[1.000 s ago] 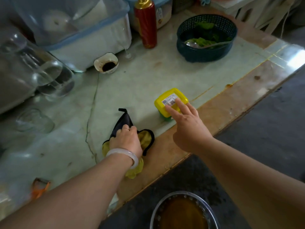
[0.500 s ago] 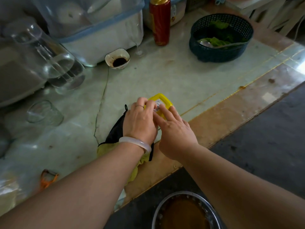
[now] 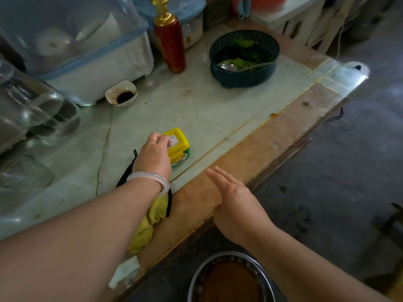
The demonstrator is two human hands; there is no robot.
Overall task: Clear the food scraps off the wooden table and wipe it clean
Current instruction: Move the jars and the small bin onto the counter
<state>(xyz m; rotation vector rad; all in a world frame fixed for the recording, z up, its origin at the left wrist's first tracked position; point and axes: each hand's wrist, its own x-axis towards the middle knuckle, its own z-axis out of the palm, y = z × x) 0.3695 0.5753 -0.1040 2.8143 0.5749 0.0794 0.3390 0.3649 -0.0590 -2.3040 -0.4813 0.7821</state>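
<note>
Nearest, below the worktop (image 3: 272, 136) edge: metal basin (image 3: 231, 280) of brown liquid; just beyond it the right hand (image 3: 235, 205) hovers over the bare wood strip, fingers straight, holding nothing. Left hand (image 3: 153, 155), white bangle (image 3: 150, 178) on the wrist, reaches over the yellow cloth (image 3: 150, 221) with black trim lying at the near edge, fingers curled on the yellow box (image 3: 176, 144), which sits tilted just beyond the cloth. Farther from the box: small dish (image 3: 121, 95) with dark sauce, red bottle (image 3: 169, 38), dark basket (image 3: 244, 58) holding greens and a spoon, clear-lidded container (image 3: 82, 51); two brown scraps (image 3: 273, 115) on the wood strip to the box's right.
</note>
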